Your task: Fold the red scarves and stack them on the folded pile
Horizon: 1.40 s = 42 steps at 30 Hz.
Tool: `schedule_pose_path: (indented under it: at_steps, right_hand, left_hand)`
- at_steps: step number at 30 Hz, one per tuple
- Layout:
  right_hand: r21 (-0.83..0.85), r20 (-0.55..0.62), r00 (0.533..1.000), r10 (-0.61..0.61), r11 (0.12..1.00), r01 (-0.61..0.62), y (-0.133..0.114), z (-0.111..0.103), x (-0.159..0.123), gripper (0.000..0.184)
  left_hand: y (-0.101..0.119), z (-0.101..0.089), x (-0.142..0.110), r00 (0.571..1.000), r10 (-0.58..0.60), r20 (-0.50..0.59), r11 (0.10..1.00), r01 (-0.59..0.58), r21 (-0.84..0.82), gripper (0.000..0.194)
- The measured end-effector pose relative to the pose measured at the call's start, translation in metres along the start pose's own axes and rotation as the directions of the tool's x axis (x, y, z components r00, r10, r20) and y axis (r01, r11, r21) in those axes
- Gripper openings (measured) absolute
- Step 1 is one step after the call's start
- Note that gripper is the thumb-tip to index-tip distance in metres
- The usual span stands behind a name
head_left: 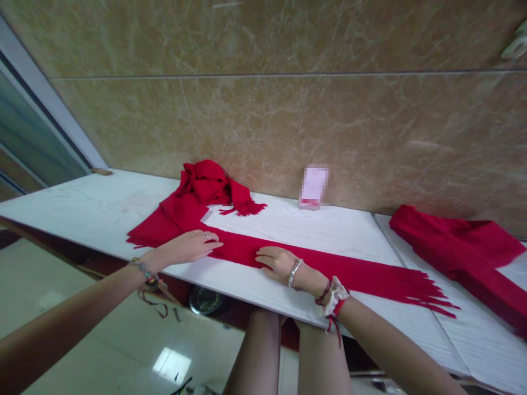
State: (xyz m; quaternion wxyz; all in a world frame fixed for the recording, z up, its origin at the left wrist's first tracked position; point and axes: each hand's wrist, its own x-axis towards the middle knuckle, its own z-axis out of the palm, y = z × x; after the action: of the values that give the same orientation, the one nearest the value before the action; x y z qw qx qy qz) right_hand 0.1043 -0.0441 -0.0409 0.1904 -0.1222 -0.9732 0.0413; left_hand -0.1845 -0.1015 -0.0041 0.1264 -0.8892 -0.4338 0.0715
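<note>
A red fringed scarf (325,266) lies in a long flat strip along the white table, its fringe pointing right. My left hand (191,247) rests on the strip's left part with fingers stretched out; a ring shows on one finger. Farther right, my right hand (280,263) lies on the same strip, fingers extended and slightly bent. Beyond my left hand is a crumpled heap of red cloth (206,184) with a fringed end; whether it joins the strip I cannot tell.
Another red cloth (448,241) lies folded at the right. A blurred pink-white object (315,186) leans against the marbled wall (288,126). The white table (94,203) has a seam at the right. Under its front edge, a round dark object (206,299) is partly visible.
</note>
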Motion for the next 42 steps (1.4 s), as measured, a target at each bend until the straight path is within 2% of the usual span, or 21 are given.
schedule_pose_path:
  at_steps: [4, 8, 11, 17, 21, 24, 31, 35, 39, 42]
  right_hand:
    - [0.048, -0.028, 1.000, 0.009, 0.999, -0.007, 0.006, 0.005, -0.005, 0.028]
    - [0.062, -0.016, 1.000, 0.005, 0.998, -0.004, 0.011, 0.011, -0.008, 0.037]
    - [0.079, -0.027, 0.999, 0.031, 0.996, -0.028, 0.013, 0.017, -0.008, 0.044]
    - [0.115, -0.013, 0.998, 0.065, 0.991, -0.063, 0.015, 0.025, -0.011, 0.051]
    - [0.135, -0.014, 0.997, 0.071, 0.988, -0.069, 0.015, 0.023, -0.012, 0.052]
    - [0.141, -0.020, 0.997, 0.072, 0.988, -0.068, 0.014, 0.017, -0.011, 0.050]
    - [0.152, 0.176, 0.984, 0.026, 0.987, -0.053, 0.010, 0.009, -0.010, 0.044]
    - [0.133, 0.189, 0.980, 0.058, 0.988, -0.084, 0.012, 0.016, -0.011, 0.047]
    - [0.134, 0.194, 0.980, 0.054, 0.988, -0.081, 0.012, 0.018, -0.011, 0.046]
    - [0.137, 0.208, 0.977, 0.051, 0.987, -0.081, 0.009, 0.012, -0.011, 0.044]
  left_hand:
    - [-0.008, 0.000, -0.004, 0.997, -0.069, 0.036, 0.994, 0.066, 0.083, 0.038]
    - [-0.014, -0.005, -0.005, 0.994, -0.084, 0.072, 0.991, 0.076, 0.106, 0.036]
    - [-0.016, -0.007, -0.008, 0.993, -0.096, 0.065, 0.992, 0.090, 0.085, 0.034]
    - [-0.011, 0.000, -0.017, 0.992, -0.078, 0.104, 0.997, 0.077, 0.009, 0.048]
    - [-0.012, 0.002, -0.019, 0.991, -0.100, 0.090, 0.994, 0.104, -0.033, 0.047]
    - [-0.012, -0.003, -0.019, 0.987, -0.120, 0.108, 0.993, 0.121, -0.004, 0.045]
    - [-0.003, 0.000, -0.019, 0.983, -0.096, 0.155, 0.994, 0.104, -0.040, 0.047]
    - [-0.004, -0.002, -0.019, 0.980, -0.059, 0.188, 0.996, 0.071, -0.054, 0.043]
    - [0.003, -0.009, -0.005, 0.994, -0.030, 0.108, 0.994, 0.041, -0.098, 0.038]
    - [0.019, -0.004, 0.015, 0.994, -0.108, 0.012, 0.981, 0.108, -0.161, 0.037]
